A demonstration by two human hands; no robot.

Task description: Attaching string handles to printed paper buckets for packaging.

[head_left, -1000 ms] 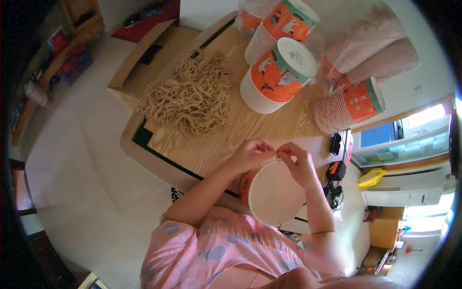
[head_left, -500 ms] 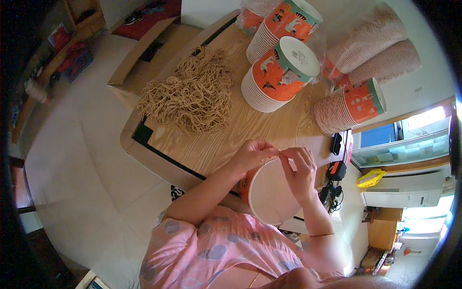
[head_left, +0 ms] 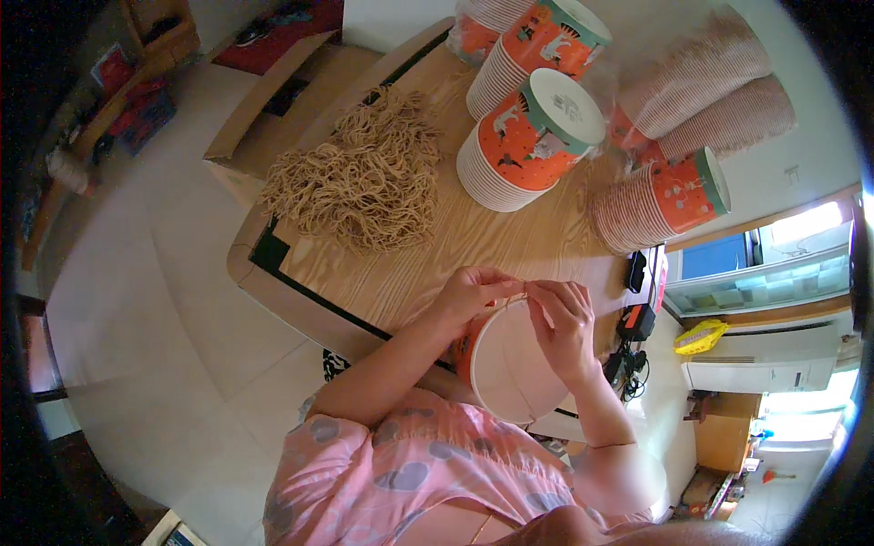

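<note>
A large paper bucket (head_left: 514,364), pale inside with an orange printed wall, stands tilted at the table edge in front of me, its mouth toward me. A thin cord (head_left: 518,375) crosses its mouth from the lower rim up toward my fingers. At the far rim my left hand (head_left: 475,293) pinches the cord with thumb and forefinger. My right hand (head_left: 563,323) is closed in a pinch right beside it, fingertips almost touching the left ones. The cord's end between the fingertips is too small to make out clearly.
A tangled heap of tan cords (head_left: 364,182) lies on the wooden table (head_left: 346,282). Beyond stand nested orange bucket stacks (head_left: 523,146), with another stack (head_left: 660,200) at the right. Plastic-wrapped stacks (head_left: 692,82) lean behind. Black adapters and cables (head_left: 635,323) lie at the right edge.
Both hands stay at the rim, with the right fingers shifted slightly left and curled closer together. The cord across the bucket's mouth shows more plainly now.
</note>
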